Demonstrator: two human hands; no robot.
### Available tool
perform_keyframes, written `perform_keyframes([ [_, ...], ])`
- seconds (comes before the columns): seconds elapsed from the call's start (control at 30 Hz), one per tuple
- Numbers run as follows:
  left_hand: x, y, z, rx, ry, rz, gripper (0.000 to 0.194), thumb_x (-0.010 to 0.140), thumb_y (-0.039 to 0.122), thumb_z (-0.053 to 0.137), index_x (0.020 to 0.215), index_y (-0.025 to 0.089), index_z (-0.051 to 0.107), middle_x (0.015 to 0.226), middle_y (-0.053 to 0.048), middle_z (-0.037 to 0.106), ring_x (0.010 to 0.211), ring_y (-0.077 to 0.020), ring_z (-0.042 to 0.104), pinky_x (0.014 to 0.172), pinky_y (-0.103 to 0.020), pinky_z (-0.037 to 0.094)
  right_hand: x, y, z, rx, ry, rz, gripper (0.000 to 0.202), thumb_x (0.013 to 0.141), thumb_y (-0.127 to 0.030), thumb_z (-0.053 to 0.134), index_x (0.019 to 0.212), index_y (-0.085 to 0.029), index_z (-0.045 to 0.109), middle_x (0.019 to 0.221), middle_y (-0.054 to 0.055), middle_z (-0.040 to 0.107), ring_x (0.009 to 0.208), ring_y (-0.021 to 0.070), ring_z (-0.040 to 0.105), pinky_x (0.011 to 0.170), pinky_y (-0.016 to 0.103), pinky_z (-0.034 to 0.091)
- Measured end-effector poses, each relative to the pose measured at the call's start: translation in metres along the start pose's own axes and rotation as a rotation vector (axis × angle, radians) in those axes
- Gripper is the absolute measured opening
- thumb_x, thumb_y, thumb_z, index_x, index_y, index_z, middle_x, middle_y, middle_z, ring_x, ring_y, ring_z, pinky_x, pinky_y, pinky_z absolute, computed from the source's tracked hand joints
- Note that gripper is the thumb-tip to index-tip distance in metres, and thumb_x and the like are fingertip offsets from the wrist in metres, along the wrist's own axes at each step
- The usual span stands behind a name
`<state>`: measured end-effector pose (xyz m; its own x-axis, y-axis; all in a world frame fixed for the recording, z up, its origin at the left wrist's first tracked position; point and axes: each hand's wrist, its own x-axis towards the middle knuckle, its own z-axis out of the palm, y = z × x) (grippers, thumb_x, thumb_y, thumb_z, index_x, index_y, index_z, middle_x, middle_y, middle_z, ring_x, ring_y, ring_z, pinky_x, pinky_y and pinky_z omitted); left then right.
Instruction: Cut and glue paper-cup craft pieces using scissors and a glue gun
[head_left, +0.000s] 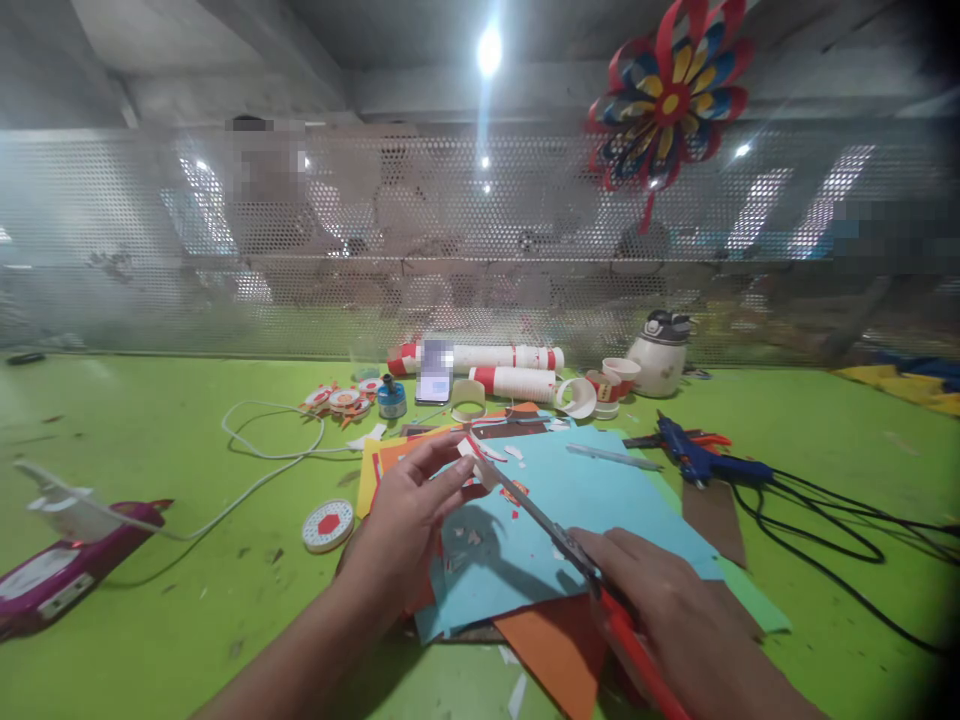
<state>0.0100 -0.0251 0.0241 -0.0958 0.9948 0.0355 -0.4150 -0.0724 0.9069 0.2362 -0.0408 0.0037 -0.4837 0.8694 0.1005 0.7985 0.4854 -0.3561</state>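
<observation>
Between the thumb and fingers of my left hand (420, 500) is a small white piece of paper with a red edge (475, 462). My right hand (660, 590) grips red-handled scissors (559, 535), whose blades reach up and left to the paper piece. Whether the blades are closed on it, I cannot tell. Under both hands lies a light blue sheet of paper (540, 570), with small scraps and a little orange-red cutout (515, 491) on it. Orange paper (559, 650) sticks out below the blue sheet.
Left are a round disc with a red hexagon (328, 525), a white cable and a purple power strip (67, 575). Behind stand a blue bottle (391, 398), a phone (434, 375), paper-cup rolls (517, 384) and a white kettle (660, 355). A blue glue gun (705, 460) lies right.
</observation>
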Motion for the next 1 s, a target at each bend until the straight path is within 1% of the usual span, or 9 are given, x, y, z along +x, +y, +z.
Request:
perform_keyframes([
  [0.1,-0.0014,0.0005,0.0019,-0.004,-0.001,-0.011,0.038,0.075,0.027,0.074,0.110,0.015,0.064,0.112,-0.012,0.067,0.084,-0.0198,0.068,0.075,-0.031,0.054,-0.0019,-0.0006,0.0000,0.004,0.003,-0.002,0.034,0.087,-0.014,0.044,0.114,-0.024,0.062,0.095,0.008,0.066,0.087,0.0235,0.063,0.075,0.036,0.050],
  [0.23,-0.0014,0.0006,0.0016,-0.016,0.007,-0.013,0.039,0.075,0.027,0.075,0.110,0.015,0.063,0.110,-0.012,0.068,0.082,-0.0203,0.068,0.073,-0.032,0.054,-0.0028,-0.0004,-0.0002,0.017,0.001,-0.027,0.037,0.087,-0.013,0.043,0.118,-0.023,0.060,0.096,0.008,0.065,0.089,0.0234,0.062,0.077,0.037,0.049],
  [0.37,-0.0001,0.0019,0.0006,-0.029,0.027,0.012,0.038,0.073,0.025,0.075,0.108,0.013,0.063,0.108,-0.012,0.069,0.086,-0.0210,0.067,0.077,-0.033,0.053,-0.0004,-0.0013,-0.0003,0.035,-0.012,-0.024,0.043,0.085,-0.011,0.045,0.124,-0.025,0.056,0.099,0.007,0.062,0.090,0.0222,0.061,0.076,0.036,0.049],
  [0.47,0.0002,0.0021,0.0006,-0.026,0.015,0.025,0.037,0.074,0.025,0.074,0.107,0.013,0.065,0.109,-0.013,0.069,0.092,-0.0219,0.066,0.081,-0.033,0.052,0.0004,-0.0032,-0.0005,0.027,0.005,-0.008,0.039,0.086,-0.012,0.045,0.121,-0.024,0.058,0.097,0.008,0.061,0.086,0.0219,0.061,0.073,0.035,0.049],
  [0.53,0.0001,0.0014,0.0005,-0.027,-0.002,0.021,0.036,0.075,0.026,0.074,0.107,0.013,0.066,0.108,-0.013,0.070,0.092,-0.0221,0.066,0.081,-0.033,0.052,-0.0004,-0.0036,-0.0003,0.017,0.005,-0.008,0.038,0.087,-0.013,0.044,0.121,-0.023,0.058,0.096,0.008,0.061,0.085,0.0224,0.061,0.072,0.036,0.049],
  [0.63,0.0000,0.0003,0.0001,-0.038,-0.014,0.020,0.034,0.074,0.027,0.075,0.105,0.014,0.068,0.103,-0.012,0.071,0.091,-0.0224,0.067,0.079,-0.034,0.052,-0.0026,-0.0019,0.0007,0.007,0.010,-0.022,0.040,0.088,-0.015,0.045,0.126,-0.024,0.056,0.096,0.008,0.063,0.086,0.0233,0.062,0.074,0.037,0.050],
  [0.7,0.0001,-0.0003,-0.0003,-0.040,-0.020,0.019,0.034,0.074,0.028,0.075,0.105,0.015,0.068,0.104,-0.012,0.071,0.091,-0.0226,0.067,0.080,-0.035,0.052,-0.0036,-0.0003,0.0013,-0.003,0.028,-0.033,0.041,0.088,-0.016,0.046,0.127,-0.024,0.056,0.096,0.009,0.064,0.086,0.0237,0.062,0.074,0.037,0.050],
  [0.83,0.0004,-0.0012,-0.0002,-0.037,-0.020,0.017,0.032,0.076,0.027,0.073,0.105,0.014,0.067,0.105,-0.012,0.070,0.091,-0.0222,0.066,0.081,-0.036,0.053,-0.0034,0.0011,0.0014,-0.013,0.062,-0.046,0.039,0.088,-0.014,0.045,0.121,-0.025,0.061,0.091,0.008,0.067,0.082,0.0227,0.064,0.072,0.034,0.051],
  [1.0,-0.0002,-0.0007,0.0010,-0.036,-0.030,0.026,0.027,0.078,0.027,0.071,0.101,0.014,0.068,0.101,-0.011,0.071,0.089,-0.0210,0.066,0.082,-0.036,0.053,-0.0028,0.0016,0.0023,-0.025,0.162,-0.104,0.036,0.086,-0.015,0.047,0.117,-0.024,0.064,0.084,0.007,0.069,0.076,0.0215,0.066,0.069,0.032,0.052],
])
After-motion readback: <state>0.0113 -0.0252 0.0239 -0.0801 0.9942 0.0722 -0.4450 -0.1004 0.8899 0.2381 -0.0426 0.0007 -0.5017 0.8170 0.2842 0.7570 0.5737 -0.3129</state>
